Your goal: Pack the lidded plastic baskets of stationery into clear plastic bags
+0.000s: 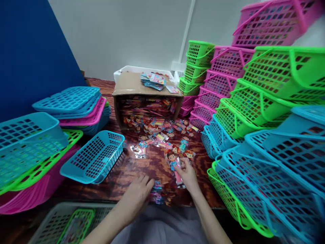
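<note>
My right hand [188, 175] is closed in a pinch on a clear packet with a cartoon figure and a pink lower part [173, 160]. Just beyond it, more cartoon-figure packets [188, 154] lie on the dark wood-patterned table [132, 169]. Near the front edge, my left hand [139, 192] curls its fingers against a stack of small colourful packets [157, 192]; its thumb side is partly hidden. Loose packets [162, 137] spread from the open side of a cardboard box [147, 88], which is filled with more.
Flat printed packets [153, 81] lie on the box. An open blue basket [95, 157] stands at left, beside stacked baskets [27, 145]. Tall stacks of filled baskets [254, 112] line the right side. A grey crate [53, 220] sits below the table edge at left.
</note>
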A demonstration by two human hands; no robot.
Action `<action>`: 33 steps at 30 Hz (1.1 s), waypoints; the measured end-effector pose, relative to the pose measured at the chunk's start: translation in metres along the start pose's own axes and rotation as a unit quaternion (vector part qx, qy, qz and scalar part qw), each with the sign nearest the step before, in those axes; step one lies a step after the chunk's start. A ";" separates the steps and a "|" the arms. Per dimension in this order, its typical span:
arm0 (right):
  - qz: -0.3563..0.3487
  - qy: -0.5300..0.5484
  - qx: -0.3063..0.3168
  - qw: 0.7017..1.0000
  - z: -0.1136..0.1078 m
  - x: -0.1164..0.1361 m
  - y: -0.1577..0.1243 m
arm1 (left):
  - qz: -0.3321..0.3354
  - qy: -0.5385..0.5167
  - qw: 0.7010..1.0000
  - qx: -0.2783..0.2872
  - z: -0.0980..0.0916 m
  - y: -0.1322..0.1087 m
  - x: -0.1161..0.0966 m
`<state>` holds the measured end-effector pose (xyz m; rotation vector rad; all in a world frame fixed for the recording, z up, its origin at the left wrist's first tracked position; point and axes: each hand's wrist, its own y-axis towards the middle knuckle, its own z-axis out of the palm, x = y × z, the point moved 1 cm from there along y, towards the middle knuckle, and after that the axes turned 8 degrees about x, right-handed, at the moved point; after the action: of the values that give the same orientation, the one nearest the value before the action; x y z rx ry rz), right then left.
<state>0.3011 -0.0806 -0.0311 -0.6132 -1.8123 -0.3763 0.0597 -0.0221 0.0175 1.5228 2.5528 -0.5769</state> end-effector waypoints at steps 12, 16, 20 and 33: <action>0.017 0.020 0.063 0.998 0.006 0.011 -0.023 | -0.042 0.042 0.997 -0.050 -0.003 -0.008 0.012; 0.031 0.141 0.056 0.988 0.011 0.012 -0.021 | -0.023 0.056 0.994 -0.087 0.001 -0.009 0.011; 0.053 0.250 0.085 0.963 0.009 0.018 -0.025 | -0.004 0.012 0.994 -0.109 0.003 -0.011 0.016; 0.015 0.250 0.115 0.961 0.025 0.024 -0.034 | -0.001 -0.282 0.953 -0.111 -0.017 -0.020 -0.003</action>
<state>0.2565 -0.0891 -0.0149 -0.3431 -1.3338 -0.2646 0.0461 -0.0266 0.0398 1.0836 2.0946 -0.5954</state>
